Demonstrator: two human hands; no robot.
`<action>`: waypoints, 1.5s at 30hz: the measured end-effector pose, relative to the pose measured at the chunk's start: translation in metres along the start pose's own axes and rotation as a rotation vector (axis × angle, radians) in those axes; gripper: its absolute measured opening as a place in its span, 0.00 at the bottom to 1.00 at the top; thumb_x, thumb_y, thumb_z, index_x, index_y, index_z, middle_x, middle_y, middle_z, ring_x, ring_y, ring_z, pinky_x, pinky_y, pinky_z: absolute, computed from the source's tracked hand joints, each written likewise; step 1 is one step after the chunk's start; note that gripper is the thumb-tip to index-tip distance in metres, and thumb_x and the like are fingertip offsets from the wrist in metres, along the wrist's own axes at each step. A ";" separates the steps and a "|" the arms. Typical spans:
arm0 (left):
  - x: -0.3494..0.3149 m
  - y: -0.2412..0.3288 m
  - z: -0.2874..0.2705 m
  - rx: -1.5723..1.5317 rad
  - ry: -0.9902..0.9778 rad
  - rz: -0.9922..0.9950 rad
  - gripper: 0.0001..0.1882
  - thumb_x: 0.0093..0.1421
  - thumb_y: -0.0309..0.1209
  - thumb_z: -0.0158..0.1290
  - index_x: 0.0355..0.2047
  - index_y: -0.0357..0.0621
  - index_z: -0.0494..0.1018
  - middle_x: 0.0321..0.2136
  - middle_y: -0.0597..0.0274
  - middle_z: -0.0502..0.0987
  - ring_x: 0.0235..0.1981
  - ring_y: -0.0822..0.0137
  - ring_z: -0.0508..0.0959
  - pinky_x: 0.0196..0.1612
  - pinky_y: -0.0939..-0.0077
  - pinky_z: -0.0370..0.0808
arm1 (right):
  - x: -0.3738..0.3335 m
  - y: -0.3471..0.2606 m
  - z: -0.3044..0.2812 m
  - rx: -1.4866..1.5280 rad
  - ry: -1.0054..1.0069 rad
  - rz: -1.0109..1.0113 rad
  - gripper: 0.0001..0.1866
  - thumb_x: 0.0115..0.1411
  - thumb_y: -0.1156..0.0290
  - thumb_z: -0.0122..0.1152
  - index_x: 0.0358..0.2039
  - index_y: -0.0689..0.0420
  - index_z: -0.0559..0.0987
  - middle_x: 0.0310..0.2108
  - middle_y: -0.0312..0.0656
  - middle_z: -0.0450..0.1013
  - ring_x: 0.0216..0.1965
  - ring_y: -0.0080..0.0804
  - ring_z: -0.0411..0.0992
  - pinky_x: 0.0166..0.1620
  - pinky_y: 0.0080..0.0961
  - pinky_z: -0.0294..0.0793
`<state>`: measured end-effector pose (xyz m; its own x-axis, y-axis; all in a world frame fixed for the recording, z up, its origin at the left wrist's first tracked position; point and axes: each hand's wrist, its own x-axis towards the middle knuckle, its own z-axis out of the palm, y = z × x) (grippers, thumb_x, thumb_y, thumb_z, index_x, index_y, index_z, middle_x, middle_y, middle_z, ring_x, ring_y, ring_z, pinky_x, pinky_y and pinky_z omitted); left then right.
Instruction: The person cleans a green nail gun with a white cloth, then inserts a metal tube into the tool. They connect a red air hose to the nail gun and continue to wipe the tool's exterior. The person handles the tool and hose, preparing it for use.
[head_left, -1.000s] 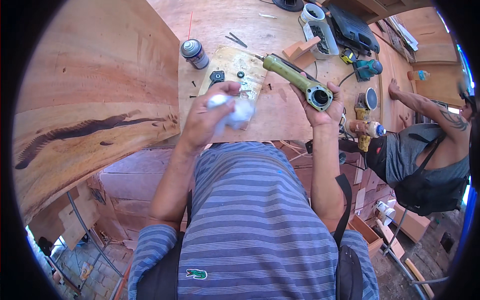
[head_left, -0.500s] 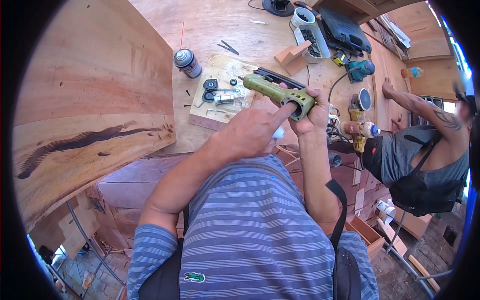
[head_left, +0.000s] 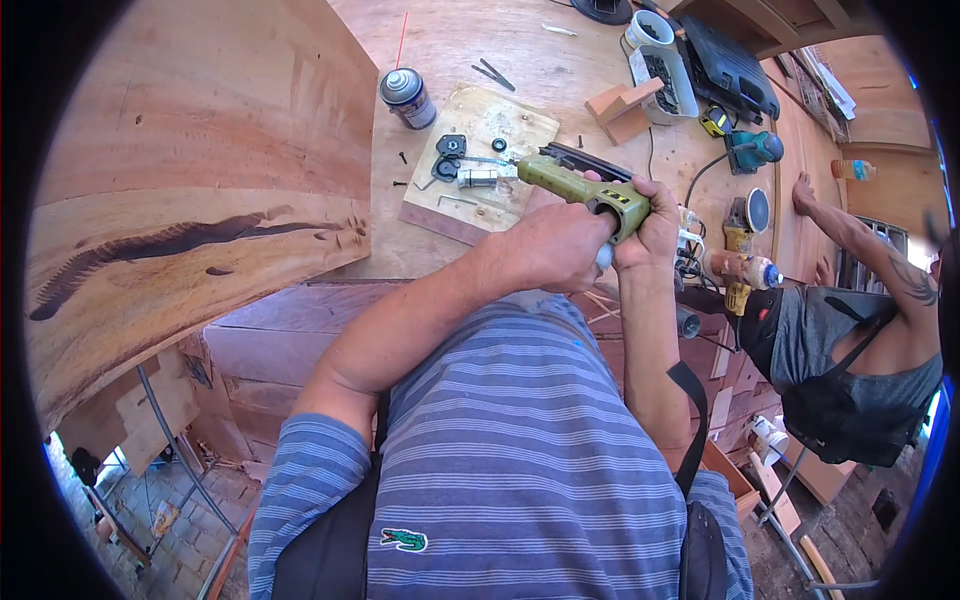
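Note:
An olive-green nail gun [head_left: 565, 181] with a black magazine [head_left: 580, 160] is tilted above the bench, its round open end toward me. My right hand [head_left: 648, 225] is wrapped around that end from the right. From the left, my left hand [head_left: 555, 245] reaches in with a finger pushed into the opening; its other fingers are curled. A small whitish thing [head_left: 603, 258] shows by those fingers, too little to name. On a wooden board [head_left: 475, 225] beyond lie a black cap [head_left: 450, 146], a rubber ring [head_left: 499, 145], a metal cylinder [head_left: 477, 178] and a hex key [head_left: 457, 201].
A spray can [head_left: 407, 98] with a red straw stands left of the board, near a tall wooden panel [head_left: 220, 130]. Rightward are wood blocks [head_left: 624, 112], a tub [head_left: 665, 85] of dark pieces, a teal sander [head_left: 755, 150] and a yellow grinder [head_left: 740, 235]. A co-worker [head_left: 840, 335] leans on the bench.
The view has shifted, so the bench sits further right and lower in it. My left finger has gone deeper into the nail gun's opening. The right hand keeps its grip.

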<state>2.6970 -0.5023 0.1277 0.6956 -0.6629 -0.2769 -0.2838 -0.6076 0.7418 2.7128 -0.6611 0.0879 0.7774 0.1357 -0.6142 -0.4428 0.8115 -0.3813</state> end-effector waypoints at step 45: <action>-0.020 -0.074 0.038 0.149 0.350 -0.123 0.20 0.47 0.24 0.59 0.43 0.46 0.73 0.34 0.52 0.75 0.32 0.46 0.78 0.32 0.55 0.76 | 0.005 0.031 -0.049 0.365 0.321 0.295 0.31 0.64 0.40 0.51 0.51 0.57 0.72 0.54 0.57 0.66 0.60 0.60 0.63 0.63 0.68 0.56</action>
<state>2.6791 -0.4611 0.0552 0.9060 -0.4075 -0.1143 -0.2587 -0.7470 0.6125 2.6812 -0.6633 0.0391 0.4447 0.2529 -0.8592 -0.3928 0.9172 0.0667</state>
